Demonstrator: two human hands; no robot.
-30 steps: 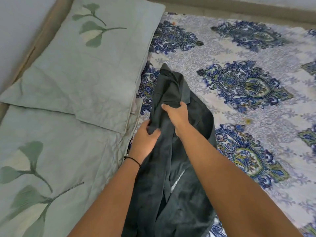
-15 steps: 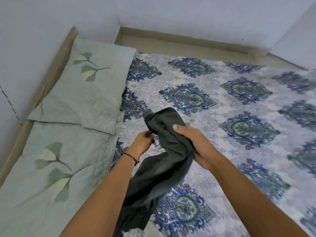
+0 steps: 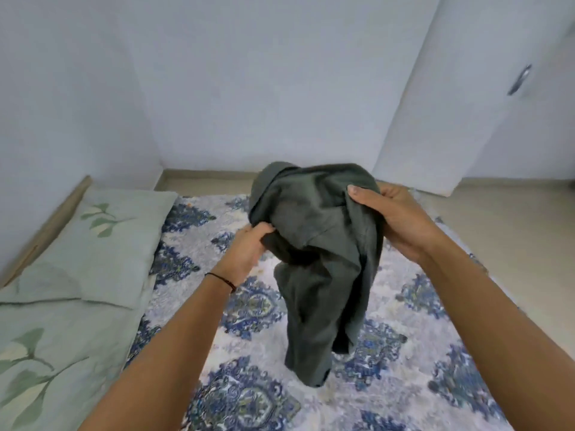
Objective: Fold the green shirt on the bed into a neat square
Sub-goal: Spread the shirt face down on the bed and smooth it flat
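Hidden: the dark green crumpled cloth shirt [image 3: 314, 244] is bunched up, so I cannot tell collar, sleeves or front apart. Both forearms are cut off at the near edge.
Shirt place: in the air over the middle of the bed, between the two hands. Whether its lowest tip touches the sheet, I cannot tell.
Shirt axis: roughly upright, with the wide, rounded bundle at the top on the far side and a narrower tail hanging straight down toward the near side.
Left hand [image 3: 245, 253]: fingers curled, pinching a fold at the bundle's lower left edge; the fingertips are buried in the cloth.
Right hand [image 3: 401, 222]: thumb pressed over the bundle's upper right edge, clamping the fabric; the fingers sit behind the cloth, out of sight.
Left wrist: a thin black cord band [image 3: 222, 279].
Bed: a white sheet with blue floral medallions [image 3: 389, 384].
Left side: two pale green leaf-printed pillows, the far one [image 3: 102, 244] overlapping the near one [image 3: 46, 353].
Far right: beige floor [image 3: 513, 228] and a pale panel with a blurred metal handle [image 3: 519, 79].
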